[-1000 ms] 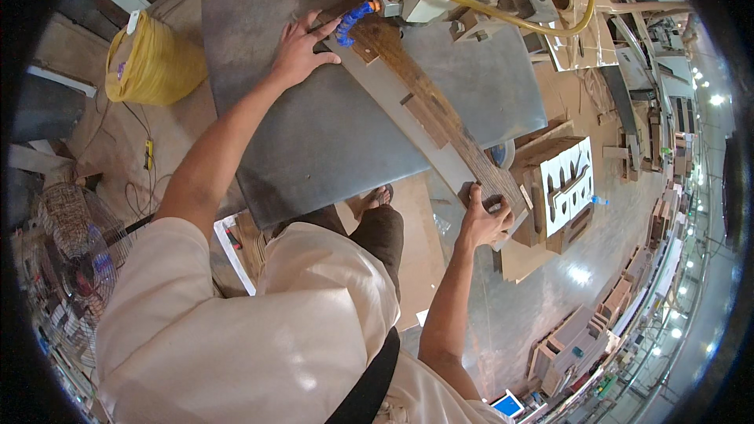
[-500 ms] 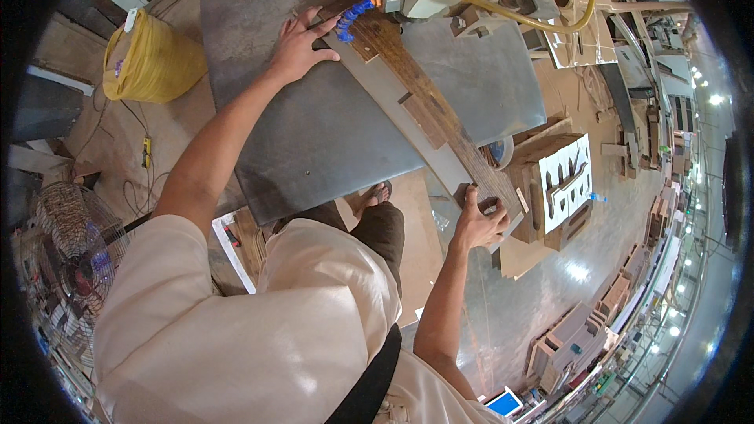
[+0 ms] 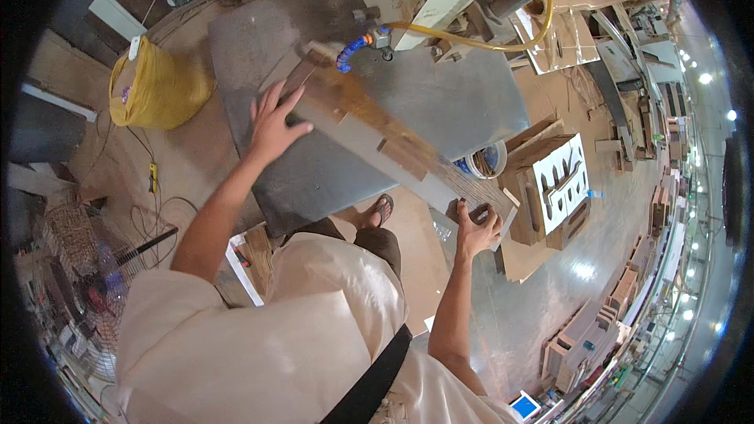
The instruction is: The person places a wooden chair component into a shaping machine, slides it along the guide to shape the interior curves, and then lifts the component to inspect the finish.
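A long brown wooden plank [image 3: 369, 114] lies against a pale grey strip [image 3: 369, 137], slanting across the metal table [image 3: 314, 169] and out past its near right edge. At the far left end, my left hand [image 3: 275, 127] has its fingers spread and rests by the strip's edge; whether it presses on it I cannot tell. My right hand [image 3: 477, 234] is closed around a dark block [image 3: 453, 209] at the near right end. A blue segmented hose nozzle [image 3: 351, 53] hangs over the plank's far end.
A yellow sack [image 3: 157, 86] stands left of the table, with a caged fan [image 3: 86, 267] nearer me. On the right are a white bucket [image 3: 492, 159] and stacked wooden pieces with a white cut-out sheet [image 3: 561, 180]. A yellow hose [image 3: 471, 43] crosses above the table.
The far end of the plank and strip has swung left and toward me, with my left hand moving back the same way. My right hand keeps its grip. The view has shifted slightly.
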Available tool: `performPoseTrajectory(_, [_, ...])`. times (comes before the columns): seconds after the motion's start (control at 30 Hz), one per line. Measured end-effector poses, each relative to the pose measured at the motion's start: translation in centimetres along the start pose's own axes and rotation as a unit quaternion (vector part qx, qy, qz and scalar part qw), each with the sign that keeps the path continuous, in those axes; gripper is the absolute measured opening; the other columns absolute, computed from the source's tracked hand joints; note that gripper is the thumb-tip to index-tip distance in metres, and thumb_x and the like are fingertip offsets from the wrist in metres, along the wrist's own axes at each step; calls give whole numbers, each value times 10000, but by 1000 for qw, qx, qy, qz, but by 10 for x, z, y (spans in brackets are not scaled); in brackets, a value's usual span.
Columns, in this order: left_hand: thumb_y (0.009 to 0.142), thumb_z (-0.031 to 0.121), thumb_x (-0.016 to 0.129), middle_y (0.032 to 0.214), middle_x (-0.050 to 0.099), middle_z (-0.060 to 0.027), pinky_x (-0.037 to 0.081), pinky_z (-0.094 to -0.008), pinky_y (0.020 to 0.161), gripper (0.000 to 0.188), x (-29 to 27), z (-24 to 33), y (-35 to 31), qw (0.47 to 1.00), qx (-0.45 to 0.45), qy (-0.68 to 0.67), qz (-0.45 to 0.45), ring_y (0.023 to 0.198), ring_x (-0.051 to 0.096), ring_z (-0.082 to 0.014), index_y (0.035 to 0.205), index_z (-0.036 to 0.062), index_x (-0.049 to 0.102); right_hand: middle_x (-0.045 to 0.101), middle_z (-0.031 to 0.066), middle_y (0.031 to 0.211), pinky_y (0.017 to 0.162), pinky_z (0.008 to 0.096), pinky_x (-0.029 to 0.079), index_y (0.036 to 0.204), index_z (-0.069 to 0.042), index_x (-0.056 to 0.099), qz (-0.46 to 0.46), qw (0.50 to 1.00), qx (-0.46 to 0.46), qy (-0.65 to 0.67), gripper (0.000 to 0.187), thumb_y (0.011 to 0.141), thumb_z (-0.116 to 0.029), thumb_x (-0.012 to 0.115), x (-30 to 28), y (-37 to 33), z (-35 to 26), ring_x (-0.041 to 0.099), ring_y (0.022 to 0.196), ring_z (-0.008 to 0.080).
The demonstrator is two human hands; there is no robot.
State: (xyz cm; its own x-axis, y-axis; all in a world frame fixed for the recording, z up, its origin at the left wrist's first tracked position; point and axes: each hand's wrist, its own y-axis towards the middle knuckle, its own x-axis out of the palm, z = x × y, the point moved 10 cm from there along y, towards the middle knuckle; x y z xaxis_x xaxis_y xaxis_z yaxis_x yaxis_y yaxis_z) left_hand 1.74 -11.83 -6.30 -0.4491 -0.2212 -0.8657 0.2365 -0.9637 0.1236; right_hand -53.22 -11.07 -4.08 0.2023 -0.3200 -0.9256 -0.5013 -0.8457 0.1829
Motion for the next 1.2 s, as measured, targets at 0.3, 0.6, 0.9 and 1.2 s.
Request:
performPoseTrajectory(0.3, [734,428,829,1553,332,-140,125,-643,1172,714,-80,-16,-125,989,-74,80,95,1468,264,-357,1350,163,584,542,194,1343,1094,494,351,1166,-62,692,-140,954,-202,175,610,729,-474,801,28,2,-92,401,1310,398])
performPoseTrajectory(0.6, [770,417,801,1449,498,-135,76,-640,1194,816,-32,12,-89,990,23,39,-130,1411,388,-307,1442,93,470,607,266,710,670,495,478,765,39,666,-109,980,-38,163,529,949,-453,607,22,-52,-57,621,676,430])
performPoseTrajectory(0.9, [841,408,750,1272,595,-109,140,-602,1189,628,-23,8,-81,994,50,60,-73,1241,519,-295,1336,74,557,412,220,516,558,496,396,594,72,548,-191,960,201,51,712,874,-576,640,3,-211,99,449,494,298])
performPoseTrajectory(1.2, [770,343,814,1206,626,-89,178,-583,1182,621,-47,16,-84,993,77,78,47,1180,559,-287,1294,98,587,640,189,653,642,434,490,796,47,682,-224,934,235,147,515,856,-465,688,-4,-254,123,622,619,294])
